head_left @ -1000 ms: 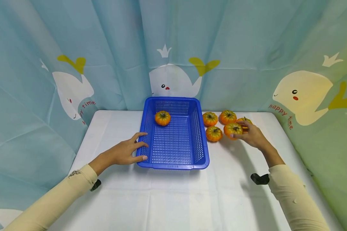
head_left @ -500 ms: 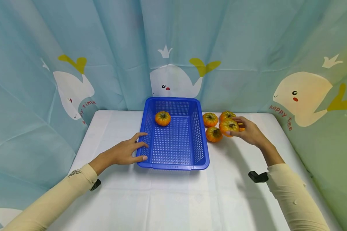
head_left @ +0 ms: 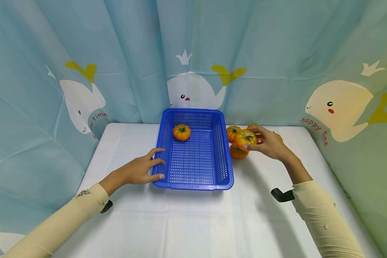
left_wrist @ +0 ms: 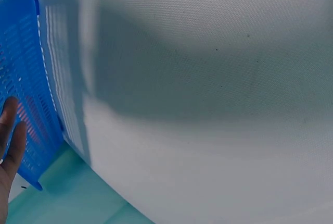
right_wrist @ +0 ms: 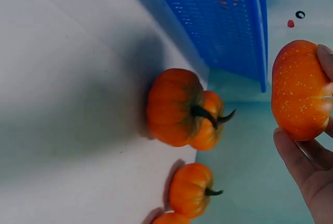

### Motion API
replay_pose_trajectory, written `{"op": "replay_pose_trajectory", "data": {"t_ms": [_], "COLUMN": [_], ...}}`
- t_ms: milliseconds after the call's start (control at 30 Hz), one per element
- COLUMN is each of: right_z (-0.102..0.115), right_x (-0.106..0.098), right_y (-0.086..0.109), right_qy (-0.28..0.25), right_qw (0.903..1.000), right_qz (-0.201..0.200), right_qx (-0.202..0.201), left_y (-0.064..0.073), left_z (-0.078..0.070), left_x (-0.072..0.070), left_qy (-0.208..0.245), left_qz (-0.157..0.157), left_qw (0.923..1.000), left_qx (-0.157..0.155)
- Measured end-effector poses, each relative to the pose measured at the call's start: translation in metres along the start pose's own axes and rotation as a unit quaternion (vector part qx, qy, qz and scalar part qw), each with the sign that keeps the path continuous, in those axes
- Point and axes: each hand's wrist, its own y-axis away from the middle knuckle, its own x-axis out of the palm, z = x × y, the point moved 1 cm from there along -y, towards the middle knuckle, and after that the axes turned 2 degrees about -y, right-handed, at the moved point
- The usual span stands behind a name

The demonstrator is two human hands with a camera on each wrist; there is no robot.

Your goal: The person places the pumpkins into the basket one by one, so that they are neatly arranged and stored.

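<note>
My right hand (head_left: 271, 143) pinches a small orange pumpkin (head_left: 245, 139) between thumb and fingers, raised over the pumpkins right of the blue basket (head_left: 193, 186). The right wrist view shows this held pumpkin (right_wrist: 297, 91) up off the table, its speckled underside visible. My left hand (head_left: 140, 168) rests on the basket's left rim, fingers spread and fairly straight; the left wrist view catches only some fingers (left_wrist: 16, 143) beside the basket's perforated wall (left_wrist: 31, 94). One pumpkin (head_left: 182, 132) sits inside the basket, toward its back left.
Just right of the basket stand two pumpkins, one at the back (head_left: 233, 132) and one in front (head_left: 238, 152). Farther right, another (head_left: 253, 126) and the edge of one more (head_left: 278, 137) show behind my right hand. A curtain (head_left: 193, 43) hangs behind the white table (head_left: 193, 222).
My right hand has lifted the pumpkin and carried it left toward the basket, over the nearer pumpkins. The left hand and basket have stayed in place.
</note>
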Motion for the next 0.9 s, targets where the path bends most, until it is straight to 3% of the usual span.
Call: {"op": "replay_pose_trajectory", "data": {"t_ms": [633,900], "right_z": [0.040,0.056], "right_x": [0.007,0.014], "right_y": [-0.018,-0.029], "right_qy": [-0.003,0.014], "right_qw": [0.9961,0.9946], "right_qz": [0.060,0.065], "right_qx": [-0.064,-0.079], "left_y": [0.000,0.000], "left_z": [0.002,0.001], "left_x": [0.002,0.001], "left_qy": [-0.001,-0.001], "left_qz": [-0.003,0.000], "left_qw": [1.0000,1.0000], "left_qx": [0.001,-0.001]}}
